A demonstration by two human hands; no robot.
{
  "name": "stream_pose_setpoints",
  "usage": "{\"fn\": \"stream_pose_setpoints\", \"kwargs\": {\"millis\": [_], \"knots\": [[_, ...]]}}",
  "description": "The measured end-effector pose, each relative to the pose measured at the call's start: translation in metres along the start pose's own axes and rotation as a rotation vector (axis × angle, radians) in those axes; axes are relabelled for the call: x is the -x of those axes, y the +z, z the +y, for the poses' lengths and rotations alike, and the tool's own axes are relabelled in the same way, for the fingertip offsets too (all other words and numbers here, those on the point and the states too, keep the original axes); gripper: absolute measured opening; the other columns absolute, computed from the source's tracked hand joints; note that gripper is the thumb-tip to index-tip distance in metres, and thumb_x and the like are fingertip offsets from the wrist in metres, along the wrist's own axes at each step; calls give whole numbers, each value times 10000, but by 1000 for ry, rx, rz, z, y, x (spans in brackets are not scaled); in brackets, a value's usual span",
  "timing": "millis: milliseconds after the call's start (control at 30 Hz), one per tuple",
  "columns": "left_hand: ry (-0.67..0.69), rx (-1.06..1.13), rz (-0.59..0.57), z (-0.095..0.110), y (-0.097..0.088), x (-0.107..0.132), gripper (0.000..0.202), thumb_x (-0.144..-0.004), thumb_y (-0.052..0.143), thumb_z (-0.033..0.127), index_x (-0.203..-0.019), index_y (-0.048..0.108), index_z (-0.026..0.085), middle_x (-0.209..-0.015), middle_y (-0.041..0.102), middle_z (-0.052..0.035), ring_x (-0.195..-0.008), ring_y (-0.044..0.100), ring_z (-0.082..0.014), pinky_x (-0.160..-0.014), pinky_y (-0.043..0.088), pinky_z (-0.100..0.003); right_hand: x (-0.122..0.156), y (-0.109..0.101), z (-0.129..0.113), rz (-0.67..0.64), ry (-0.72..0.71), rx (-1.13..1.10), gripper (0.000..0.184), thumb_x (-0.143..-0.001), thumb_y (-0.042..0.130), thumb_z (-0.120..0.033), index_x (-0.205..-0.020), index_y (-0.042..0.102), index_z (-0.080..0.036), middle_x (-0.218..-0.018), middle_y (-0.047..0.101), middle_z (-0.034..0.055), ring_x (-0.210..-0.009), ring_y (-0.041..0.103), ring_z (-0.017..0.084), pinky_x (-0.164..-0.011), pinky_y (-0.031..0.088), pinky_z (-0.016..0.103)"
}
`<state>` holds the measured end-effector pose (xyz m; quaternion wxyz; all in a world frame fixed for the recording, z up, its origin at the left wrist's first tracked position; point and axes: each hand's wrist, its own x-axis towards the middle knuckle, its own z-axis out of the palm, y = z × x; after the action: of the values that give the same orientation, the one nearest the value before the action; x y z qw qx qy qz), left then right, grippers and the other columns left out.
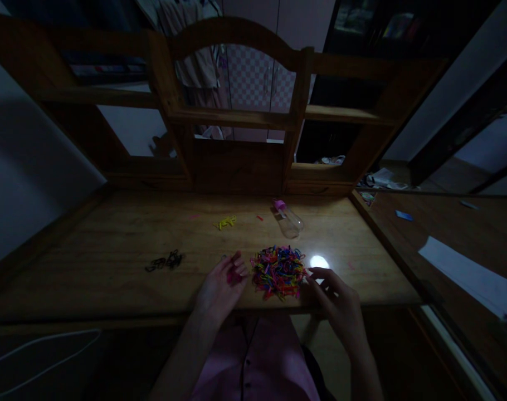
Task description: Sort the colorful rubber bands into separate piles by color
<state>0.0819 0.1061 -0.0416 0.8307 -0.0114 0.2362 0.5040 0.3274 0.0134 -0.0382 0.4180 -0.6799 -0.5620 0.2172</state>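
A heap of small multicoloured rubber bands lies near the front edge of a wooden desk. My left hand rests just left of the heap, its fingers curled over a few pink bands. My right hand sits at the heap's right edge, fingers bent and close together, pinching at the bands; what it holds is too small to make out.
A small pile of black bands lies at the left, yellow bands further back. A clear bottle with a pink cap lies on its side behind the heap. A wooden shelf unit rises at the back.
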Motion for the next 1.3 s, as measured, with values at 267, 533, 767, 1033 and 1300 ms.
{"fn": "stream_pose_setpoints", "kwargs": {"millis": [267,533,767,1033,1300], "knots": [[-10,17,122,-5,9,2,246,-903,384,91,-905,629,61,-746,625,-91,-697,644,-153,-674,579,-289,-3,3,-16,121,-4,-46,221,-879,586,-364,-1029,640,-211,-872,663,37,-586,530,127,-506,424,230],[-179,-14,38,-42,40,24,344,-934,324,123,-1106,622,115,-1013,689,-138,-928,685,-194,-781,584,-301,3,43,-78,-50,-366,-68,86,-897,580,-218,-939,655,-228,-845,663,22,-751,605,152,-695,479,261],[-20,113,276,-18,24,16,339,-956,276,86,-885,607,101,-764,639,-76,-696,664,-138,-670,590,-268,-17,48,-65,10,-343,-30,178,-916,522,-190,-998,670,-244,-1025,632,63,-935,615,191,-792,504,306],[65,133,198,12,2,14,268,-935,341,88,-847,594,103,-701,573,-50,-625,601,-126,-615,558,-273,-36,64,-36,-207,-480,202,320,-875,531,-109,-1088,690,-287,-1167,579,78,-1046,571,225,-842,501,359],[83,95,174,6,9,15,282,-912,348,60,-777,591,111,-674,581,-50,-617,604,-128,-632,563,-285,-37,64,-33,-151,-406,115,201,-890,530,-134,-959,691,-233,-1104,585,74,-966,584,203,-832,496,342]]}}
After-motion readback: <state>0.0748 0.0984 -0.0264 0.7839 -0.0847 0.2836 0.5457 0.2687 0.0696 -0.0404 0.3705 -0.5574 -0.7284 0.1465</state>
